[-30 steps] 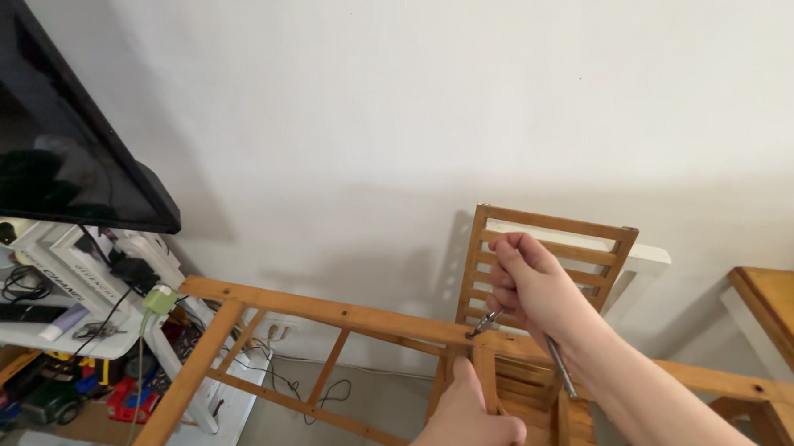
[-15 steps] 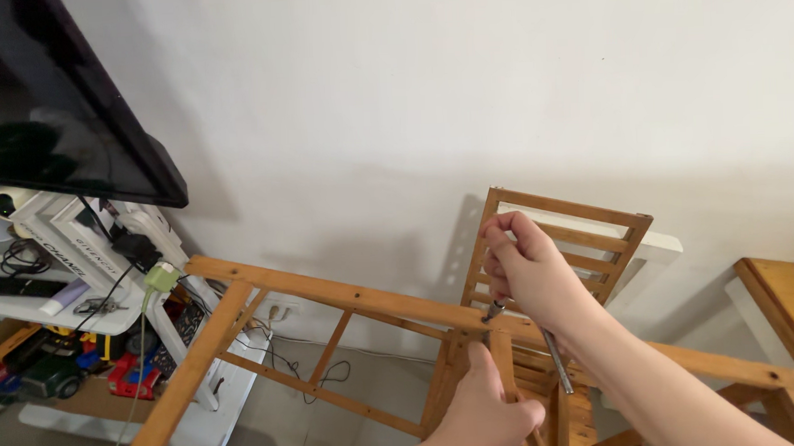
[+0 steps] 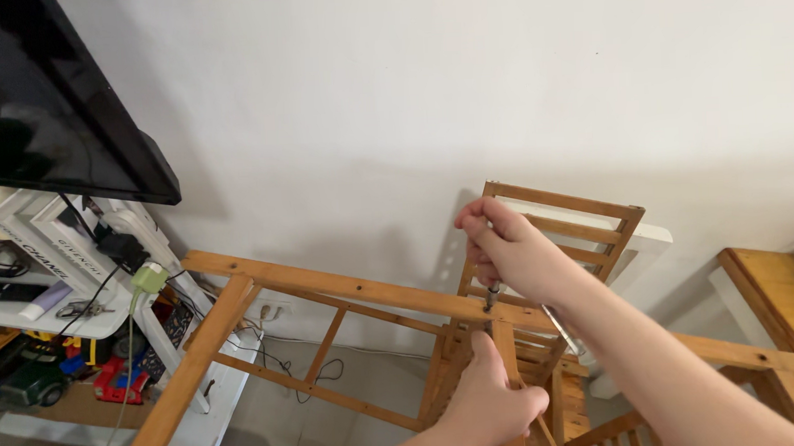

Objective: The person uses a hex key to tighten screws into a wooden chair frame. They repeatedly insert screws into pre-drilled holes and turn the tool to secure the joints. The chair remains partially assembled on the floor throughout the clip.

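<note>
A wooden shelf frame (image 3: 328, 287) of light brown slats spans the lower view. My right hand (image 3: 510, 249) is closed around a metal hex key (image 3: 491, 296), whose short end points down into the top rail where an upright meets it; the long arm sticks out below my wrist. My left hand (image 3: 487, 402) grips the wooden upright (image 3: 504, 339) just under that joint.
A slatted wooden panel (image 3: 584, 219) leans against the white wall behind my hands. A black television (image 3: 48, 104) hangs at left above a white shelf (image 3: 89, 324) with cables, a plug, a remote and toy cars. A wooden tabletop (image 3: 788, 291) is at right.
The view has shifted slightly. My right hand has turned a little on the hex key at the joint, and my left hand has stayed on the upright.
</note>
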